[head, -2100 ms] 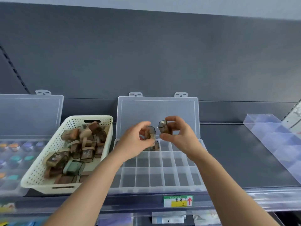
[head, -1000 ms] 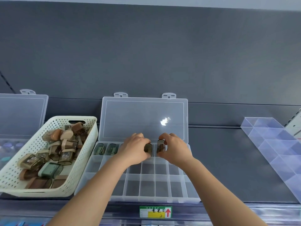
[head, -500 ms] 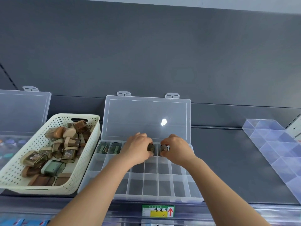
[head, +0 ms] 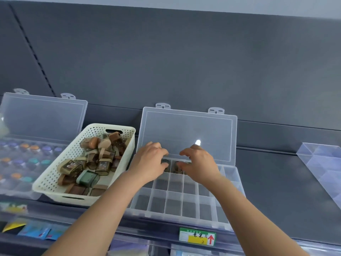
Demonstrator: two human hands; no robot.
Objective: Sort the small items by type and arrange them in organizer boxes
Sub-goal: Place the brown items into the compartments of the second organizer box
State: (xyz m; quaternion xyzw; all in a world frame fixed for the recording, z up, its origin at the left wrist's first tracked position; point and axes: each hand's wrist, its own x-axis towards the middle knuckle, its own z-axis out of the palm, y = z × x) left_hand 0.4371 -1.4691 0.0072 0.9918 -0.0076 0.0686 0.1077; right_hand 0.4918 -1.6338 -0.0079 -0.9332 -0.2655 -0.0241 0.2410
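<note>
A clear organizer box (head: 184, 209) lies on the shelf with its lid (head: 186, 130) propped upright. Its two front rows of compartments show nothing inside. At the back row, my left hand (head: 147, 165) pinches a small dark case (head: 165, 162) between thumb and forefinger. My right hand (head: 200, 166) curls over the neighbouring compartment, thumb against a small brown case (head: 176, 167). Left of the box, a cream perforated basket (head: 52, 175) holds several brown, tan and green cases, among them a green case (head: 87, 178). My left hand hides the back-left compartments.
A second clear organizer (head: 22, 163) with coloured-capped items and a raised lid stands at the far left. A clear divider tray (head: 324, 163) sits at the right. The shelf's front edge carries a price label (head: 197, 237). A dark back panel rises behind everything.
Both hands brought the two cases down from in front of the lid into adjacent back-row compartments. The view has since shifted so the box sits further right.
</note>
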